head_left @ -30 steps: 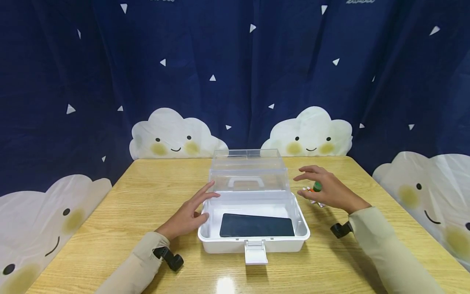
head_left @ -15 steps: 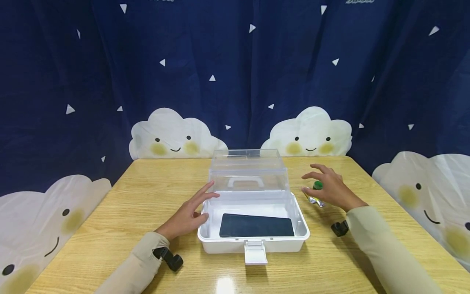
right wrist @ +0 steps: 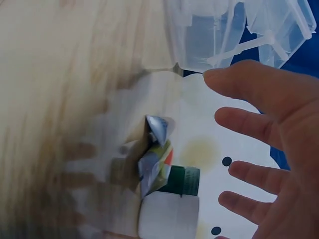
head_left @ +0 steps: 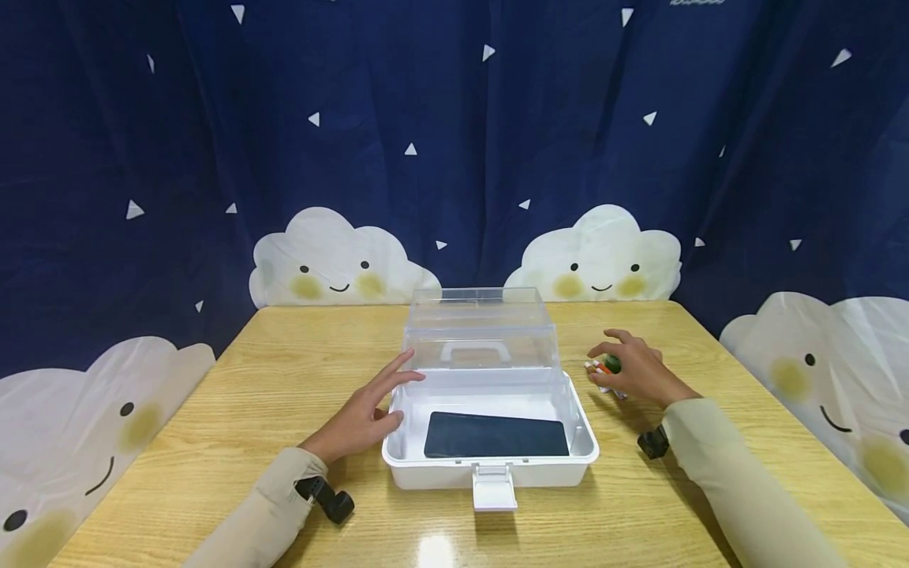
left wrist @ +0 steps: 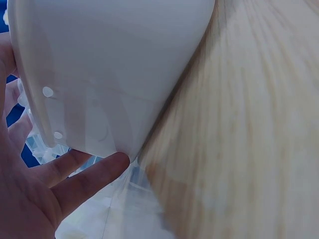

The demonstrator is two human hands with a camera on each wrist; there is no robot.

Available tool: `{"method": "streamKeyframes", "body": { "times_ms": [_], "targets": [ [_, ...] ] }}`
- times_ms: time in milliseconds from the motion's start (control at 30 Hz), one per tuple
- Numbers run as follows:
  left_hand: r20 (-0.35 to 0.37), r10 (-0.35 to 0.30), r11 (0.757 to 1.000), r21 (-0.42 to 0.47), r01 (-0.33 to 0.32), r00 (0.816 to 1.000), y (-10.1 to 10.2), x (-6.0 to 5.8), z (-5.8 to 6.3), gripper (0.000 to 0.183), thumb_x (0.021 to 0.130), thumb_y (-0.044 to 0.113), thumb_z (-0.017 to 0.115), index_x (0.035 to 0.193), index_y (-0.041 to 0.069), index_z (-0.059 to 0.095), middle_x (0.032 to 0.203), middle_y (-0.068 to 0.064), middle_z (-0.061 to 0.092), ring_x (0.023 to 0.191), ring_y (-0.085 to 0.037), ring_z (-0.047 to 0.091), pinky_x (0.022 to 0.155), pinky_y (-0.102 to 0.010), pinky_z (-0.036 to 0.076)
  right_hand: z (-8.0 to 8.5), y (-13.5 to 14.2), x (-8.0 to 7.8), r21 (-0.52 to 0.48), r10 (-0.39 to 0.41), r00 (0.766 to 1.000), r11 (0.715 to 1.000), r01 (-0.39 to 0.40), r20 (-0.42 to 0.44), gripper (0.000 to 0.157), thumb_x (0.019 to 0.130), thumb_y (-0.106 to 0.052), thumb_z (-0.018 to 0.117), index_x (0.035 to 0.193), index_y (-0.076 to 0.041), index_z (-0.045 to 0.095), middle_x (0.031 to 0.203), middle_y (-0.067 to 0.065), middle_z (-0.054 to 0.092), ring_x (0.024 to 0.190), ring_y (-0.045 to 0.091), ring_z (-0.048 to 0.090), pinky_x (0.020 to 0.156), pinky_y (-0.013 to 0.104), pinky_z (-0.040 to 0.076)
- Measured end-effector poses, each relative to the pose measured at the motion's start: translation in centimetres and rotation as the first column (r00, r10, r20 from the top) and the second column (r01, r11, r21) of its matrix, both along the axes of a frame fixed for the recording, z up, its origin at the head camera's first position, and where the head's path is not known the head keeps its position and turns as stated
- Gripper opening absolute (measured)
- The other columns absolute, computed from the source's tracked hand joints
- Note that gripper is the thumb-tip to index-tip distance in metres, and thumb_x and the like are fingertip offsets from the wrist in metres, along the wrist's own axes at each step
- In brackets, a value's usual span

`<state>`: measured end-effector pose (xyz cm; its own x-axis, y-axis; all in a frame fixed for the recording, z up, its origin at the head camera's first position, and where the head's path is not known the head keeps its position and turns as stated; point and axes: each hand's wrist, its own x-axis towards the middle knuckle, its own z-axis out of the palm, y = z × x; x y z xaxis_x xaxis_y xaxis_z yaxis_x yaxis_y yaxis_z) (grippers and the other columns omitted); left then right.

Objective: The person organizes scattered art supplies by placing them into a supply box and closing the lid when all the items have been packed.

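My left hand (head_left: 364, 416) is at the left end of a rectangular white plastic box (head_left: 426, 476), its fingers spread apart and slightly bent. The thumb sits by the rim near the front, while the longer fingers reach toward the back corner; in the left wrist view a fingertip lies at the lower edge of the outer wall. A flat black rectangular slab (head_left: 497, 436) lies inside the box near the front, and the clear plastic lid (head_left: 474, 315) is tipped back, with its white front latch (head_left: 494, 495) hanging down.

My right hand (head_left: 635, 371) is out beyond the box's right side, palm turned inward and fingers bent, with a wide gap between thumb and forefinger and nothing held. Close by on the pale wooden surface (head_left: 305, 347) are a crinkled silver foil packet with yellow and orange (right wrist: 157, 169) and a white bottle (right wrist: 168, 215) with a dark green cap (right wrist: 184, 180), the packet just beside the cap. From the head camera my fingers hide most of the bottle.

Both my forearms, in beige sleeves (head_left: 746, 489), come in from the near edge, the right one reaching farther forward.
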<state>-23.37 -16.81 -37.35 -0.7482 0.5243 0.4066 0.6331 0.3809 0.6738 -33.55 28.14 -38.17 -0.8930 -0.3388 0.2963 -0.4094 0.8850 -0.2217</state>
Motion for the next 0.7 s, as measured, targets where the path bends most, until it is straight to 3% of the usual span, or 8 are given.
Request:
{"method": "streamKeyframes", "body": {
  "times_ms": [267,500,700],
  "targets": [
    [0.007,0.015,1.0,-0.006,-0.015,1.0,-0.03,-0.04,-0.12,0.056,0.079,-0.004,0.051,0.131,0.014,0.044,0.15,0.003,0.012,0.118,-0.025,0.037,0.042,-0.022,0.041,-0.7,0.19,-0.13,0.007,-0.027,0.999,1.0,0.027,0.035,0.037,0.072,-0.035,0.072,0.104,-0.018,0.067,0.134,0.023,0.036,0.113,0.049,0.037,0.075,0.064,0.03],
    [0.018,0.002,1.0,-0.003,-0.002,1.0,-0.05,-0.08,-0.16,0.056,0.079,-0.005,0.051,0.132,0.014,0.043,0.15,-0.003,0.012,0.124,-0.027,0.033,0.045,-0.023,0.045,-1.01,0.36,-0.09,0.019,-0.031,0.998,0.999,0.03,0.05,0.034,0.072,-0.035,0.072,0.102,-0.019,0.067,0.134,0.024,0.036,0.112,0.049,0.038,0.072,0.063,0.03],
    [-0.004,0.003,1.0,-0.002,-0.003,1.0,-0.05,-0.12,-0.16,0.056,0.079,-0.005,0.051,0.132,0.013,0.044,0.15,-0.006,0.013,0.12,-0.026,0.036,0.044,-0.022,0.044,-1.08,0.45,-0.03,0.024,-0.021,0.998,1.0,0.02,0.065,0.032,0.071,-0.036,0.073,0.099,-0.021,0.068,0.135,0.023,0.035,0.111,0.049,0.039,0.071,0.062,0.031]
  ]
}}
